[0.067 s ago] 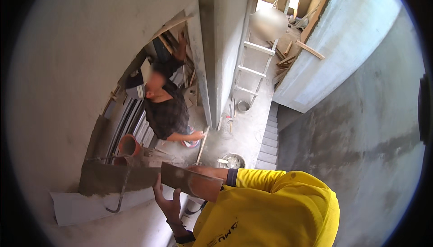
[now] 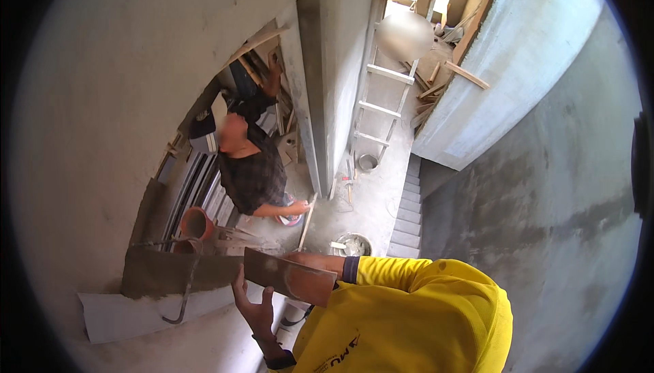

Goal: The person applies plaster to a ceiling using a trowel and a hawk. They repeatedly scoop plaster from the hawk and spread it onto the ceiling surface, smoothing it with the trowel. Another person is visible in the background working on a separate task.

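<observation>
A flat, rectangular plastering float (image 2: pixel 291 277) with brown and grey patches is tilted in front of my yellow-sleeved chest. My right hand (image 2: pixel 312 260) is at its far edge, closed on it from behind, and the float covers most of the fingers. Beside the float's left end is my left hand (image 2: pixel 256 313), with thumb and fingers spread. Its fingertips meet the lower left corner of the float. Left of the float, a strip of wet grey plaster (image 2: pixel 180 272) runs along the edge of the wall opening, with a bent metal rod (image 2: pixel 185 291) across it.
Through the opening, another person (image 2: pixel 252 168) in a dark shirt holds a wooden stick (image 2: pixel 307 226). An orange bucket (image 2: pixel 197 223) stands near them. A tub of mortar (image 2: pixel 353 245) sits on the floor below. Stairs (image 2: pixel 406 216) descend at right; a ladder (image 2: pixel 381 107) leans farther off.
</observation>
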{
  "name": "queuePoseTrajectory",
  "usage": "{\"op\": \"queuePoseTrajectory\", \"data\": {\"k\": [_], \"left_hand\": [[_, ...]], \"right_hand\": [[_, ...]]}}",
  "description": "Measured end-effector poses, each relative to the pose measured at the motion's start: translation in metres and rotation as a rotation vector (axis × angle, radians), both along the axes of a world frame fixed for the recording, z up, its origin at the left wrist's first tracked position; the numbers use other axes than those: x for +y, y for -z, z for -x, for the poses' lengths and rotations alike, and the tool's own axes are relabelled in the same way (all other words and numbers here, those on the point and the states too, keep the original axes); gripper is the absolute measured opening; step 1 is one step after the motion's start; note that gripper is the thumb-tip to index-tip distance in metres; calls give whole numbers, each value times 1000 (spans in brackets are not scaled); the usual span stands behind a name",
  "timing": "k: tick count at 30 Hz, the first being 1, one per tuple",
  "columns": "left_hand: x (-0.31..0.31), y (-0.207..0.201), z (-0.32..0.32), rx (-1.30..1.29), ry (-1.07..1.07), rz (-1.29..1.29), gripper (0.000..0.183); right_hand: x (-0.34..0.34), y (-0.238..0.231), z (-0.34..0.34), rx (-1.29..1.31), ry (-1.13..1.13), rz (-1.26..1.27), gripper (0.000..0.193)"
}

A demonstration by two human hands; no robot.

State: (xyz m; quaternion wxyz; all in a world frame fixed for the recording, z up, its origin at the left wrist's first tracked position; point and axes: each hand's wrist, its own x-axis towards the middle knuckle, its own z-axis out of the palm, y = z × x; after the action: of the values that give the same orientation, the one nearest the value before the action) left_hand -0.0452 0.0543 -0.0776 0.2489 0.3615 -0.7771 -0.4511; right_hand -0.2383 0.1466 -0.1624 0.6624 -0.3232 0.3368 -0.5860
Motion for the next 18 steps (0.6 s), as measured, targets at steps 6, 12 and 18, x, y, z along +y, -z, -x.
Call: {"op": "queuePoseTrajectory", "data": {"k": [6,12,18], "left_hand": [[-5,0,-4,16,-53,56,74],[-1,-2,1,59,-156,177,43],[-1,-8,7,145,-125,256,34]], "right_hand": [[0,6,-7,-138,9,-22,30],[4,-14,19,682,22,358,41],[32,-30,22,-609,-137,147,47]]}}
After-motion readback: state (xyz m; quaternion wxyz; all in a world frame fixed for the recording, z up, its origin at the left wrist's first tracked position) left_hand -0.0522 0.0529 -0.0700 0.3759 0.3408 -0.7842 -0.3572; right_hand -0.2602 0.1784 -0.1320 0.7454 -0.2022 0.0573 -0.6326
